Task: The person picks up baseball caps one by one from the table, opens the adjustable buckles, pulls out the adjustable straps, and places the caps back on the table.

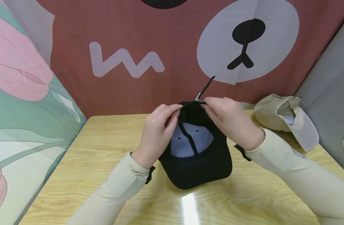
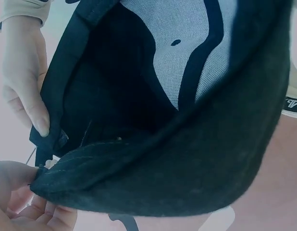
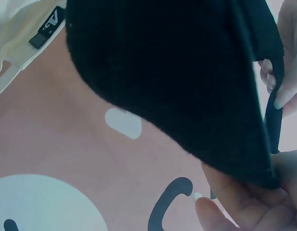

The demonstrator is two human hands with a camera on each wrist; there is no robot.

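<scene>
Over the middle of the wooden table, between both hands, a black cap, brim low and toward the person, hollow turned up to view. Within that hollow, a grey-blue, mesh-textured lining, crossed by a strip of black seam tape, with small dark eyelets to either side of it. At one side of the rear edge, by the left hand, a close pinch of thumb and fingers on the cap's black fabric. At the other side of that edge, by the right hand, an equally close pinch on the cap, just beside a metal buckle. Out of the buckle, a dark strap end, pointing up and away. Impossible to tell whether touching or clear of the wood at the brim. At the table's far right, well apart from the black cap, a beige cap, opening partly in view, with a pale label inside.
</scene>
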